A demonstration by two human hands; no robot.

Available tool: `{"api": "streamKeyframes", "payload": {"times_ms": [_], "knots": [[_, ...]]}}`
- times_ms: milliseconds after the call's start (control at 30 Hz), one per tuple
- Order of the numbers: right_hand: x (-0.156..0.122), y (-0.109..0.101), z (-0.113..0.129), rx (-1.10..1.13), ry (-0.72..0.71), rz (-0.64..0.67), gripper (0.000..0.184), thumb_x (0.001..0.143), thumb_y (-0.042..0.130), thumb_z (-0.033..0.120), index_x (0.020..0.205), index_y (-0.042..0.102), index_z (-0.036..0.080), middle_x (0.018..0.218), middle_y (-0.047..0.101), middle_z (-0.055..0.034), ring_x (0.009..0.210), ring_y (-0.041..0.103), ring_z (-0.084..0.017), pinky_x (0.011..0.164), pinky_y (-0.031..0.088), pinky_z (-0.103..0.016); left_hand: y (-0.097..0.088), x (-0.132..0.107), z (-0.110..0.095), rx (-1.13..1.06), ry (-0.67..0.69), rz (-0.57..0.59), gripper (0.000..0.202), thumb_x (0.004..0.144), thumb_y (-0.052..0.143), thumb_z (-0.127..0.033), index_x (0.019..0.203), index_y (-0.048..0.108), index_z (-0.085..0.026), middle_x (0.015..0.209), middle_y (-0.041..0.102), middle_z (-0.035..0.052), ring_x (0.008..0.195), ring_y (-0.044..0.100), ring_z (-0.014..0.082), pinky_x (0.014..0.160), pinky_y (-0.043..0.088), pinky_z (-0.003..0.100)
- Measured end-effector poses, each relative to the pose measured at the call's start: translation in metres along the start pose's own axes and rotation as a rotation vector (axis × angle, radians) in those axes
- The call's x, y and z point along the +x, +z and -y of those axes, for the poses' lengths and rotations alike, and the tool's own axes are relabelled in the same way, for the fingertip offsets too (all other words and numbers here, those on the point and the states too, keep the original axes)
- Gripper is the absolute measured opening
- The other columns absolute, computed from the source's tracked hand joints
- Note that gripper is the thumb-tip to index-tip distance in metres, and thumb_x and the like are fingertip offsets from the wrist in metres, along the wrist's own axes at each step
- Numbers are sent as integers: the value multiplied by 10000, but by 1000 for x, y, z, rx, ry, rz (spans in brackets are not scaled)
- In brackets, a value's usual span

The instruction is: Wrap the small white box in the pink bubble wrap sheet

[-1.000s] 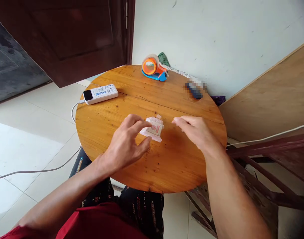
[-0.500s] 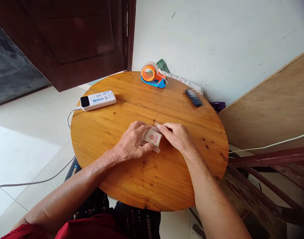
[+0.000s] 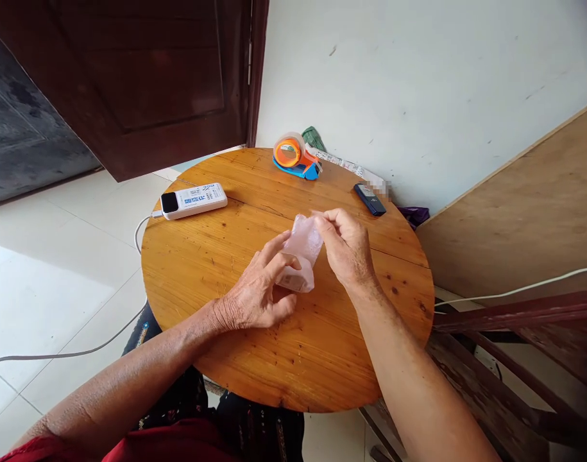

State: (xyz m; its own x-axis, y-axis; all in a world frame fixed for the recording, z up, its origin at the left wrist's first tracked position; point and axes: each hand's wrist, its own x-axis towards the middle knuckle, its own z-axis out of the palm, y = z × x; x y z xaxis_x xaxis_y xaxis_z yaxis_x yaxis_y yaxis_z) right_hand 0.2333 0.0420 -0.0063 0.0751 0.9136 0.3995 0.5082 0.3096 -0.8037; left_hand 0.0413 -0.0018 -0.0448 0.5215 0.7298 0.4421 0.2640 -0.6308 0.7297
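Observation:
Over the middle of the table lies a small flat packet (image 3: 296,281), its printed face pale and blurred under translucent wrap. A pinkish, see-through sheet of bubble wrap (image 3: 303,240) stretches up from it. My left hand (image 3: 267,282) steadies the packet from the left, index finger bent over the wrap and thumb lower down near the packet's edge. The upper right corner of the wrap is pinched between the thumb and fingers of my right hand (image 3: 345,247). Part of the packet is hidden by my left fingers.
On the round wooden table (image 3: 216,256), a white device (image 3: 194,201) with a cable stands at left. An orange and blue tape dispenser (image 3: 296,156) sits at the far edge, and a dark blue object (image 3: 370,199) lies at right. A wall rises behind.
My right hand has risen, drawing the wrap up and away from the packet. The packet's red-printed face, plain before, is now mostly covered. My left index finger has bent over the wrap.

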Motion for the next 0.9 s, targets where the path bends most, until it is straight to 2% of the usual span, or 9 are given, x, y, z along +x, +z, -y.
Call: {"api": "streamKeyframes", "payload": {"times_ms": [133,233,400,467,533,633,733,800,900], "knots": [[17,12,-14,65,-61,-192,234,878,566,406,751,555,211,645,499,31,609,451,-127,580,378,-260,-6,5,3,-158,-54,-97,520,828,656,-380,1288,471,-223,1554,331,175,1425,361,344,1095,399,543],[25,19,-38,110,-13,-227,248,853,567,426,734,559,208,629,497,37,603,459,-126,578,389,-256,-6,11,8,-271,-163,-34,507,887,605,-463,1320,520,-216,1508,403,157,1402,383,343,1075,418,498],[21,1,-52,-100,28,-272,241,827,610,439,827,630,200,752,643,-5,675,569,-156,665,466,-295,-2,14,15,-446,-373,17,506,879,602,-445,1325,571,-208,1259,563,104,1151,553,277,995,453,427],[12,-8,-42,-106,35,-185,301,878,564,476,789,640,198,689,637,-1,596,557,-145,611,454,-285,-2,14,17,-532,-452,1,597,831,639,-428,1368,545,-183,1152,586,88,1050,569,250,933,462,392],[2,-10,-26,-126,61,26,349,861,592,518,744,653,194,642,636,-4,572,559,-145,582,442,-277,-2,15,19,-626,-526,-28,647,792,654,-391,1383,540,-152,1039,604,69,957,569,219,875,453,357],[-10,-1,-8,-234,75,223,363,777,684,543,880,708,196,795,717,-40,643,613,-166,619,460,-286,-3,16,23,-765,-534,-123,618,743,657,-320,1329,599,-137,938,623,43,882,558,188,842,425,325],[-15,10,-5,-320,68,269,371,721,738,476,966,716,198,914,745,-64,703,641,-187,656,464,-296,-4,17,25,-844,-475,-201,530,722,660,-275,1240,677,-165,938,654,36,918,558,185,864,411,310],[-12,11,-11,-302,67,278,223,788,646,398,826,711,189,781,721,-39,672,622,-177,641,439,-284,-6,18,24,-851,-453,-239,496,705,658,-258,1192,711,-175,933,673,37,904,553,179,827,412,294],[-5,3,-25,-207,97,221,278,837,495,330,656,647,185,622,625,-9,613,567,-155,604,397,-271,-11,21,24,-839,-461,-344,447,677,645,-260,1098,749,-154,968,705,58,822,534,159,730,408,278]]}}
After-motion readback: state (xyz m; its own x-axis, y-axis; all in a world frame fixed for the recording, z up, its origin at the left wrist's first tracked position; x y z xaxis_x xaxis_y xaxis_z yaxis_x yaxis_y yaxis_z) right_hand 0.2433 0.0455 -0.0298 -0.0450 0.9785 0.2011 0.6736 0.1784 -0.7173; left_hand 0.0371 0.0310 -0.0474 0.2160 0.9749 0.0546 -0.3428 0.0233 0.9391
